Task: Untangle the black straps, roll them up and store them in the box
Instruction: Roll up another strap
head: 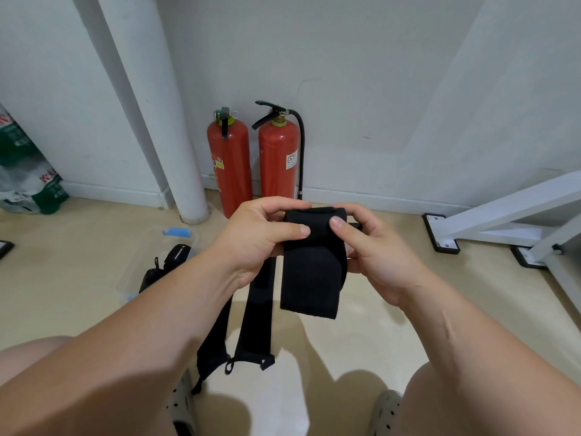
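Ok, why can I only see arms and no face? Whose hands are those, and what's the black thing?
The camera sits on the person's head and looks down, so no face shows. The left hand and right hand both pinch a black strap, partly rolled at the top, its end hanging down. Two more straps lie flat on the floor. The clear box on the left holds some black things. Two red fire extinguishers stand by the wall.

White wall (361, 73), beige floor (78, 278), two red extinguishers (251, 158).
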